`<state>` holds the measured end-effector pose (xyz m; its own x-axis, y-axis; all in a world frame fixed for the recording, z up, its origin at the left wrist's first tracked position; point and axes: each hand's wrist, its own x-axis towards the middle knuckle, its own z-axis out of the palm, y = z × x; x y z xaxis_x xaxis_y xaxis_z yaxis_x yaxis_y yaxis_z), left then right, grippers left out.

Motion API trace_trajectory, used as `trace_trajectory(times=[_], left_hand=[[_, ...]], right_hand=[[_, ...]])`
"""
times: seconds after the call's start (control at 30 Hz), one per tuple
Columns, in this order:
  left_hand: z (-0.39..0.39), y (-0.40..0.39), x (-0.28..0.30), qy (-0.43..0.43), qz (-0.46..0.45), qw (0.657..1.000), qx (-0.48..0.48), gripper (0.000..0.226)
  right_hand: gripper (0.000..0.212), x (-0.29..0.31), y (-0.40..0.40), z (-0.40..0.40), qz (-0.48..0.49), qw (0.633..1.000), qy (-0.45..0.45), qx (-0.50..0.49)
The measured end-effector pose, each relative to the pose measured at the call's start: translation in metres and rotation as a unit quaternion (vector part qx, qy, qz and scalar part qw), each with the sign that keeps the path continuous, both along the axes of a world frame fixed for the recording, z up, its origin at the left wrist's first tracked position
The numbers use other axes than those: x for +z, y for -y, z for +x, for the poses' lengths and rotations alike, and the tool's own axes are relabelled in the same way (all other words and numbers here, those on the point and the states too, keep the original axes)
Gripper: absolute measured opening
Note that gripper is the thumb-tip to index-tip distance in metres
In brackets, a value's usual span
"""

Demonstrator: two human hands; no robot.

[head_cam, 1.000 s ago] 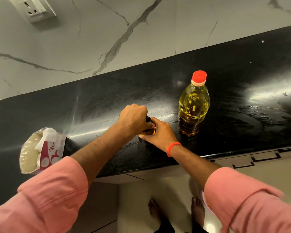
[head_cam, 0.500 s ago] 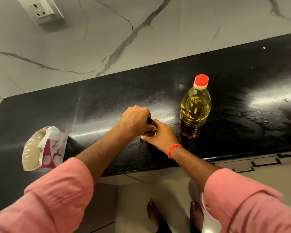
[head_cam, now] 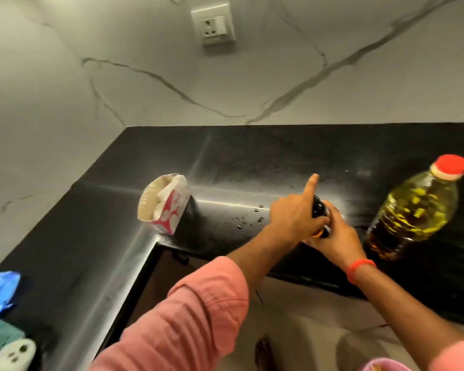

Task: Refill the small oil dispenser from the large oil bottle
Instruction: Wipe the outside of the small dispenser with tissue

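Gripping the small oil dispenser (head_cam: 319, 210), likely slick glass, both hands work: right hand (head_cam: 332, 241) holds its body, left hand (head_cam: 296, 219) its cap, the heavy large oil bottle (head_cam: 410, 212) at three o'clock.

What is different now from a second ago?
The camera swung left, so a blue bag and the counter's corner came into view. The left hand now sticks its index finger out straight while it grips the small dispenser's dark top. The right hand holds the dispenser as before. The large oil bottle stays capped, and the carton stays put.
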<state>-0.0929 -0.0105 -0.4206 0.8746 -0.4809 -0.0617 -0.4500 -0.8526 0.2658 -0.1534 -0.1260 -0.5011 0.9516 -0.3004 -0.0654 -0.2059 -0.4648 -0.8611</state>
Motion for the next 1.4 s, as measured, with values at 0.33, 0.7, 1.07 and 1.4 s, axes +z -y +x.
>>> trace_trajectory(times=[0.33,0.7,1.07,1.4], left_hand=[[-0.01,-0.065,0.008,-0.073,-0.075,0.993,0.055,0.077],[0.061,-0.236,0.023,0.086,0.065,0.984,0.145,0.042],[0.115,-0.288,0.004,0.115,0.095,0.954,0.26,0.045],[0.129,-0.291,-0.009,0.103,0.06,0.959,0.257,0.032]], right_hand=[[0.069,0.001,-0.003,0.001,-0.002,0.999,0.042,0.003],[0.082,0.001,-0.006,0.001,-0.001,1.0,0.01,-0.013],[0.107,0.002,-0.001,-0.011,0.001,1.0,-0.017,-0.026],[0.109,0.0,-0.007,-0.023,0.001,1.0,-0.006,-0.024]])
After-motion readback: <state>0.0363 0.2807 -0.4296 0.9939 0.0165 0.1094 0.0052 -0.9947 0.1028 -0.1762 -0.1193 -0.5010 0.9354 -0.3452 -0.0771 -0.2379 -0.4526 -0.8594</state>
